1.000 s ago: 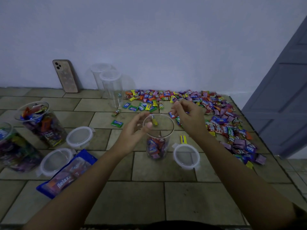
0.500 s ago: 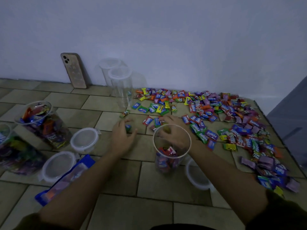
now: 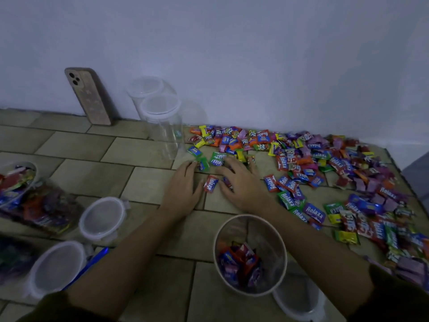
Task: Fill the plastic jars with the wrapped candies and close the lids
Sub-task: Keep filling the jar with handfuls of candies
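Observation:
Wrapped candies (image 3: 311, 173) lie strewn over the tiled floor, from the middle to the right. An open clear jar (image 3: 277, 249) stands close in front of me, with candies covering its bottom. My left hand (image 3: 183, 189) lies palm down beyond the jar, its fingertips touching a green candy (image 3: 202, 165). Just to its right, my right hand (image 3: 241, 184) is spread palm down over several candies. A red Relaxa candy (image 3: 210, 183) lies between the two hands. Neither hand plainly grips anything.
Two empty lidded jars (image 3: 162, 119) stand by the wall beside a leaning phone (image 3: 88, 96). Filled jars (image 3: 27, 196) lie at the left, with two loose lids (image 3: 103, 217) and a blue candy bag (image 3: 97, 256). Another lid (image 3: 299, 300) sits behind the open jar.
Both hands left the jar's mouth and went forward to the candies on the floor. My head moved closer, so the jar now sits lower in view.

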